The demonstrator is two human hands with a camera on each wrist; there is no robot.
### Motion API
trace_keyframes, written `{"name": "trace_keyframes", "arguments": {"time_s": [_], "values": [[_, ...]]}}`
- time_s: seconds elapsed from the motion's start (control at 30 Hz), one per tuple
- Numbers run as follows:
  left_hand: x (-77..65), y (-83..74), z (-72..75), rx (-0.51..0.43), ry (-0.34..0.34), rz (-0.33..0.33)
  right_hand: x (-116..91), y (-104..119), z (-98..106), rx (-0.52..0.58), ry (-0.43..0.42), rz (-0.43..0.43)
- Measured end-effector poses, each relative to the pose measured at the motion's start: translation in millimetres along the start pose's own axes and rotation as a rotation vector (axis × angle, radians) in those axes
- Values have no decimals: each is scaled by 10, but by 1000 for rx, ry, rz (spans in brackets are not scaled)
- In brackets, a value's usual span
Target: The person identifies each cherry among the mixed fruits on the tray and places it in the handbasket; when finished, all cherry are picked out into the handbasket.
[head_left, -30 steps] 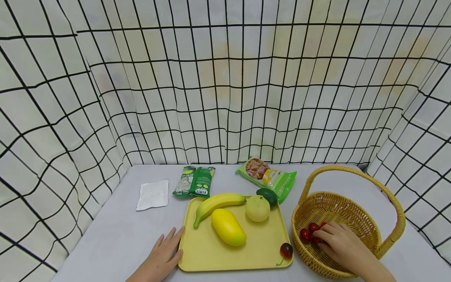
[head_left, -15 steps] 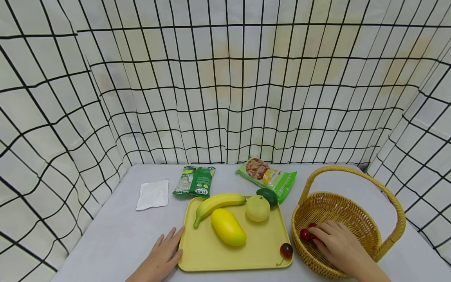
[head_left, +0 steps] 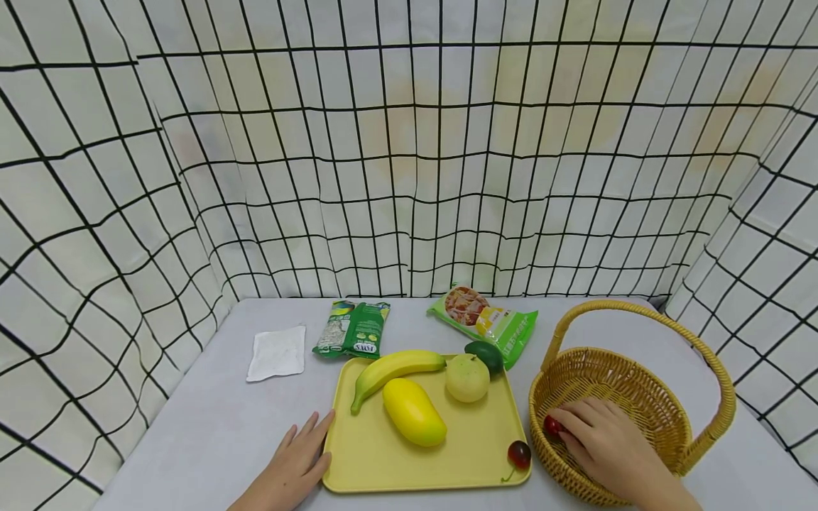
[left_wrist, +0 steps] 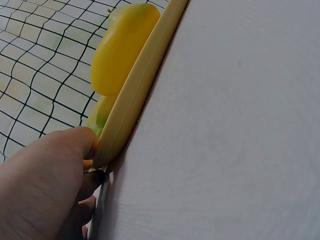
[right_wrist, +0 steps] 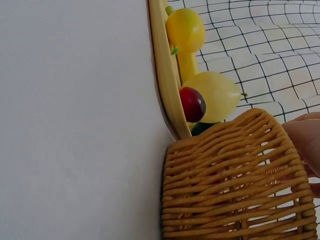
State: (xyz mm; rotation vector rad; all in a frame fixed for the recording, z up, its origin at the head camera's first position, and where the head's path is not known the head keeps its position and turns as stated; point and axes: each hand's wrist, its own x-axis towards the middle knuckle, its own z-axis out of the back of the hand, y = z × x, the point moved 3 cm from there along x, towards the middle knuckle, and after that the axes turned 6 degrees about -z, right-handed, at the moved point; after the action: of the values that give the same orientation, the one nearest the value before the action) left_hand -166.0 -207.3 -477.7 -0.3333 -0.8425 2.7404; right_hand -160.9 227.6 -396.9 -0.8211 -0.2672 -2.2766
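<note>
In the head view my left hand (head_left: 290, 461) lies on the table with its fingers straight, touching the left edge of the yellow tray (head_left: 358, 468). The left wrist view shows the thumb (left_wrist: 75, 142) at the tray's corner. My right hand (head_left: 607, 443) is inside the wicker basket (head_left: 664, 404), its fingers bent over red cherries; one cherry (head_left: 552, 426) shows by the fingertips. The hand hides any others and the grip beneath. The basket wall (right_wrist: 235, 185) blocks most of the right wrist view. On the tray's near right corner sits a dark red cherry (head_left: 519, 454) with a green stem.
The tray also bears a banana (head_left: 396, 369), a yellow mango (head_left: 414, 413), a pale round pear (head_left: 468, 377) and a dark green fruit (head_left: 486, 355). Behind are a green packet (head_left: 353, 328), a green snack bag (head_left: 488, 321) and a white sachet (head_left: 277, 353). The basket's handle (head_left: 722, 376) arches high.
My right hand has moved left within the basket and covers more of the cherries, so that only one still shows. The left hand and the tray have stayed put.
</note>
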Motion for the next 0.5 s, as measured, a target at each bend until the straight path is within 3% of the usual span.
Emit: {"name": "trace_keyframes", "arguments": {"time_s": [0.5], "values": [[4, 4, -3, 1, 2, 9, 134, 292, -146, 126, -34, 159]]}}
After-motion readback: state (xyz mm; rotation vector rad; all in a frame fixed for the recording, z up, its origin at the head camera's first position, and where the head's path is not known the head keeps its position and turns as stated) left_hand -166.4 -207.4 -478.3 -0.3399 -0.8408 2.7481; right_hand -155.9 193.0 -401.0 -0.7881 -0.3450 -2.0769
